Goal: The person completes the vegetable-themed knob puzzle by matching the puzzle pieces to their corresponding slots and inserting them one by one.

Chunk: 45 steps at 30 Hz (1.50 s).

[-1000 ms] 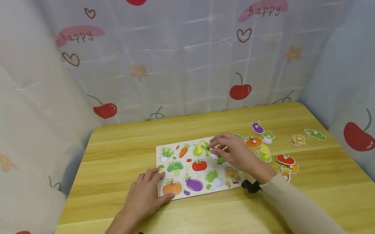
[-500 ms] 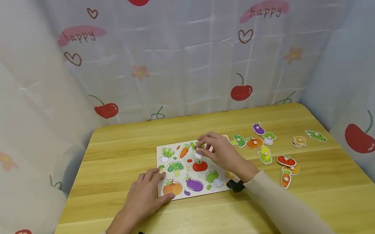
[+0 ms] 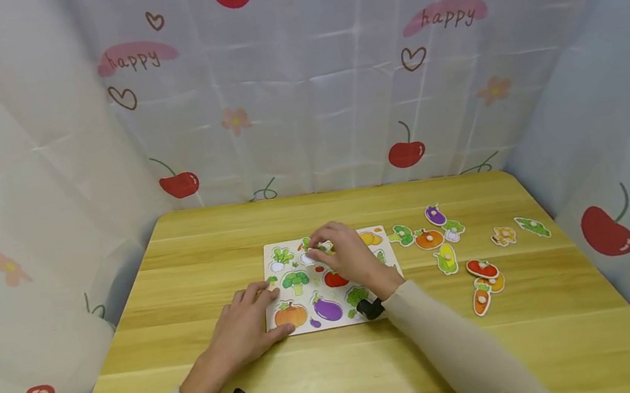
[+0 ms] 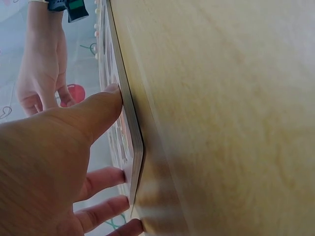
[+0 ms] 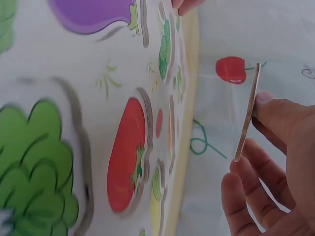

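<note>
A white puzzle board (image 3: 311, 292) with recessed vegetable pictures lies on the table. My left hand (image 3: 239, 324) rests at its left end, fingers spread along the side. In the left wrist view the thumb touches the board's front edge (image 4: 130, 110) and the fingertips meet the side. My right hand (image 3: 349, 257) pinches a turnip puzzle piece (image 3: 307, 260), white with green leaves, above the upper-left part of the board, overlapping the carrot picture. Seen from the right wrist, this thin piece (image 5: 247, 118) is edge-on between thumb and fingers, raised off the board.
Loose knobbed puzzle pieces lie right of the board, including broccoli (image 3: 401, 235), pumpkin (image 3: 429, 239), eggplant (image 3: 435, 214), corn (image 3: 446, 259), carrot (image 3: 482, 300) and a green pod (image 3: 533, 227). Some overlap. Cherry-printed curtains (image 3: 300, 108) surround the wooden table (image 3: 345, 379).
My right hand has moved left across the board with the turnip puzzle piece, uncovering the board's right part and the broccoli piece. My left hand has stayed in place.
</note>
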### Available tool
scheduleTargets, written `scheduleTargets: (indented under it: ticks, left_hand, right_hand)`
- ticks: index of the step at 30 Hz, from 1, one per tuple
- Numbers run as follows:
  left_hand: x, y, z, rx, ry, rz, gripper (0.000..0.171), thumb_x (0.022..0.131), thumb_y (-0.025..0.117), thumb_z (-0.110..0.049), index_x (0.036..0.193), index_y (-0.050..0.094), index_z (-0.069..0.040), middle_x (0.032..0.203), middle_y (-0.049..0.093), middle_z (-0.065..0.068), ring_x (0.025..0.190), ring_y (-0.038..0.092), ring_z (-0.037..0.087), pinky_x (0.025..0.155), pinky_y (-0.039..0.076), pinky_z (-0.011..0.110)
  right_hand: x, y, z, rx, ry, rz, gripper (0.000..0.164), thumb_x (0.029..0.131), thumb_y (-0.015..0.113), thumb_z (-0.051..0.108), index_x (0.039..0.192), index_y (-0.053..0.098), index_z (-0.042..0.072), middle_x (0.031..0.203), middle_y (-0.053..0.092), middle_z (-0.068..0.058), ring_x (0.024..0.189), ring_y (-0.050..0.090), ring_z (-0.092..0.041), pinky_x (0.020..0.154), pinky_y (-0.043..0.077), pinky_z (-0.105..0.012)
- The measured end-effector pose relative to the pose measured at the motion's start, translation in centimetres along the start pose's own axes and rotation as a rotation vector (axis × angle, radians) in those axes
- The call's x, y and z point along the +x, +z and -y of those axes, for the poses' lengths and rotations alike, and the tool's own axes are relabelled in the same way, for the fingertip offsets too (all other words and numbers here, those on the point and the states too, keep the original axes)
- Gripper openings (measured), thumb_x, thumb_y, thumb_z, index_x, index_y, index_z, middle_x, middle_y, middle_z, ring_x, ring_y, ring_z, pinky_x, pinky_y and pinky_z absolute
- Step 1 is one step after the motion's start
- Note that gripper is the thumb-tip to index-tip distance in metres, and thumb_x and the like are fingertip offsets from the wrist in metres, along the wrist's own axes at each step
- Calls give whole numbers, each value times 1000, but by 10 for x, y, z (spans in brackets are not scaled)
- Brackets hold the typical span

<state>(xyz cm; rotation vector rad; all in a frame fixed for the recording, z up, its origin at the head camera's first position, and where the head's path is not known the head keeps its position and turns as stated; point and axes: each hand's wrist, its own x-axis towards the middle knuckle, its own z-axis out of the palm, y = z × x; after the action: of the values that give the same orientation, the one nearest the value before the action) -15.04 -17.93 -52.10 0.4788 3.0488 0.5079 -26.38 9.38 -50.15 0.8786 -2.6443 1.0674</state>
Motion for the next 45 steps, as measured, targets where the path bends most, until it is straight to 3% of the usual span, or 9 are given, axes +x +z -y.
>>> scheduleTargets:
  ticks: [12, 19, 27, 45]
  left_hand:
    - [0, 2, 1, 13, 8, -5, 78, 102, 88, -58, 162, 69, -12, 173, 58, 18, 150, 62, 48, 107, 60, 70]
    - [-1, 0, 1, 27, 13, -6, 79, 101, 89, -60, 161, 70, -13, 171, 59, 18, 149, 63, 48, 106, 61, 70]
    - [-1, -1, 0, 22, 22, -5, 78, 101, 89, -60, 161, 70, -13, 171, 60, 17, 149, 63, 47, 105, 61, 70]
    - [0, 1, 0, 27, 16, -9, 78, 101, 88, -62, 160, 71, -15, 171, 59, 17, 150, 62, 48, 106, 60, 70]
  right_hand:
    - [28, 35, 8, -15, 13, 35, 14, 110, 84, 26, 115, 87, 13, 126, 81, -9, 115, 77, -27, 96, 67, -41]
    - [41, 52, 13, -48, 116, 102, 15, 111, 84, 31, 117, 88, 18, 131, 79, -7, 111, 72, -22, 95, 64, -38]
    - [47, 63, 12, -78, 176, 122, 15, 111, 84, 33, 116, 88, 19, 123, 78, -3, 106, 67, -18, 94, 61, -36]
    - [57, 75, 14, -123, 193, 146, 18, 110, 85, 35, 117, 91, 19, 135, 77, -7, 124, 72, -25, 102, 65, -42]
